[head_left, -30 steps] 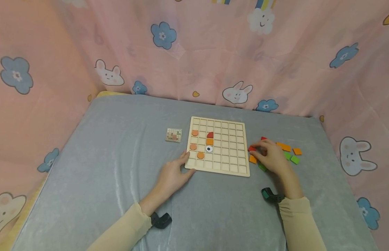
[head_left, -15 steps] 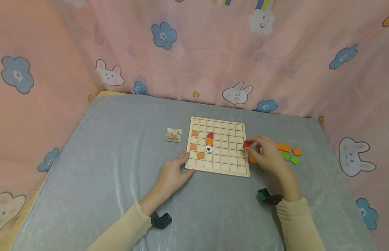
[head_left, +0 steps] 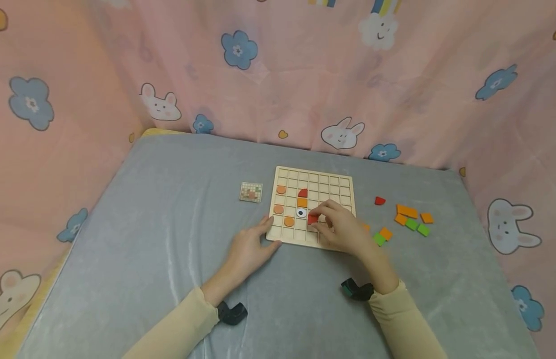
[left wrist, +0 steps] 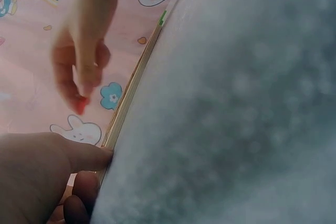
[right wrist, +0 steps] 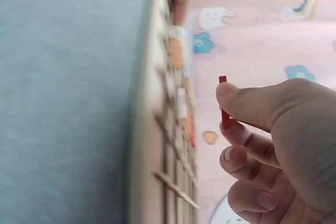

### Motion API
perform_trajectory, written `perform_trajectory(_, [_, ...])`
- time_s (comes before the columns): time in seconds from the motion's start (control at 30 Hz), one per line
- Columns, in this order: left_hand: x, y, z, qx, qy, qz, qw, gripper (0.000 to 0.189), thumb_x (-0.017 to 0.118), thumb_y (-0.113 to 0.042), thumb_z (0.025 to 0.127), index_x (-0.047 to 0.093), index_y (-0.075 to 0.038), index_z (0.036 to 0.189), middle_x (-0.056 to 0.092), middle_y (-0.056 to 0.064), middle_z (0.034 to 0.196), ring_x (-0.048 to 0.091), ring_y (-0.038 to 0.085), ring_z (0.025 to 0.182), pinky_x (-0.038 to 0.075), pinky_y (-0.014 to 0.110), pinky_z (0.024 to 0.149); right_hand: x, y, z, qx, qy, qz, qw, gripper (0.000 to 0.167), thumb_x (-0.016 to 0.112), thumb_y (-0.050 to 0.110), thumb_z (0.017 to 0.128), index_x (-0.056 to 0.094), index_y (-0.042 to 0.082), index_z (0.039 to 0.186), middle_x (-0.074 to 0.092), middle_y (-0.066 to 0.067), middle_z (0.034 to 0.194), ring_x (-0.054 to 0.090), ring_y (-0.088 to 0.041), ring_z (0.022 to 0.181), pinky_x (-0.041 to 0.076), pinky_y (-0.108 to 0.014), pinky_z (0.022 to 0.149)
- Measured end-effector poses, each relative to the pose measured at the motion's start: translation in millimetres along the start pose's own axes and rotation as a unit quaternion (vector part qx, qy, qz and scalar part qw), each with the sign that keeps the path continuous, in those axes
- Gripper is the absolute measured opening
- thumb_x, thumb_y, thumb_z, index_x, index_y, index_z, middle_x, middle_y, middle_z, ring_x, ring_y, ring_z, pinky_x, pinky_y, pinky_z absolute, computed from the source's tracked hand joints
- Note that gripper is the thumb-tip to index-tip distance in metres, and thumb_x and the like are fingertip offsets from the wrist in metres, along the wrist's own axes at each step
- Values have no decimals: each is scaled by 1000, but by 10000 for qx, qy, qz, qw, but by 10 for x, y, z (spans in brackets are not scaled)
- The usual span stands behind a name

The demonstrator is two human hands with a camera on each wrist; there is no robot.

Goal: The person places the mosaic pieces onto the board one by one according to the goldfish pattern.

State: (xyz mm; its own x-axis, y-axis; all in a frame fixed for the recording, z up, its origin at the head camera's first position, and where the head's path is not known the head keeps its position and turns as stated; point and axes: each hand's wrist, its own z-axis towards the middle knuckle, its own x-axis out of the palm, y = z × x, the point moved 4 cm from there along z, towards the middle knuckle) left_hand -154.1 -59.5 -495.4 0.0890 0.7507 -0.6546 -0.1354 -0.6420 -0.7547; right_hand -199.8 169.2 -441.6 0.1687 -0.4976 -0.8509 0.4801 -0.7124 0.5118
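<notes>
"Above the wooden board [head_left: 324, 196], what does the right hand [head_left: 343, 229] hold?"

"One red piece [head_left: 312, 219], pinched between thumb and fingers [right wrist: 239, 134], almost closed. It is just right of the eye disc [head_left: 301, 213]; the right wrist view shows it apart from the board."

"What could go wrong, in your opinion?"

"Such a thin piece could slip or rotate in the narrow pinch, then enter its cell crooked. I cannot tell how its shape is turned. Also, a low fingertip might disturb the eye disc."

"And the left hand [head_left: 250, 249]?"

"Its thumb and fingers hold the board's near left corner. If this hold weakens, a sideways push could slide the board over the grey surface [head_left: 193, 189]."
</notes>
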Motion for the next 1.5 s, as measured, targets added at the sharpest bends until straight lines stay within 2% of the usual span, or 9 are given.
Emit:
perform_trajectory(0.17, [0,5,3,33,3,6,10000,66,84,-27,93,60,-4,149,53,14,155,52,36,141,51,51,110,155,-47,25,-15,79,-93,9999,19,76,15,98,77,7,115,67,-6,108,51,-12,76,46,-31,67])
perform_trajectory(0.4, [-7,-3,6,95,-19,53,9999,65,84,-27,93,60,-4,149,54,14,155,54,36,140,53,51,108,261,-45,34,-173,171,-371,9990,23,75,15,99,76,4,120,67,-12,118,52,-12,72,53,-35,72])
perform_trajectory(0.67, [-15,-15,-4,113,-52,22,9999,64,83,-26,93,60,-3,149,54,16,154,54,39,139,54,52,106,284,-26,29,-181,77,-196,9996,22,76,14,99,77,6,119,67,-10,115,48,-10,69,47,-30,65])
perform_trajectory(0.93, [-14,-10,3,97,-35,91,9999,65,83,-27,93,60,-4,149,55,16,154,55,40,137,55,52,104,291,-5,33,-101,126,-336,9993,22,77,15,98,78,7,119,67,-9,113,49,-11,70,48,-31,68])
perform_trajectory(1.17, [-4,5,13,19,22,104,9999,65,84,-28,93,60,-5,150,54,15,154,54,38,138,55,52,105,303,1,36,-93,86,-315,9994,22,78,15,97,77,6,117,66,-11,114,48,-10,67,47,-30,65])
perform_trajectory(1.5, [-10,2,7,40,19,81,10000,66,84,-28,92,60,-4,149,54,16,154,54,39,137,55,52,104,302,5,32,-60,84,-285,9995,23,79,16,97,78,6,118,64,-9,108,46,-8,66,45,-26,61])
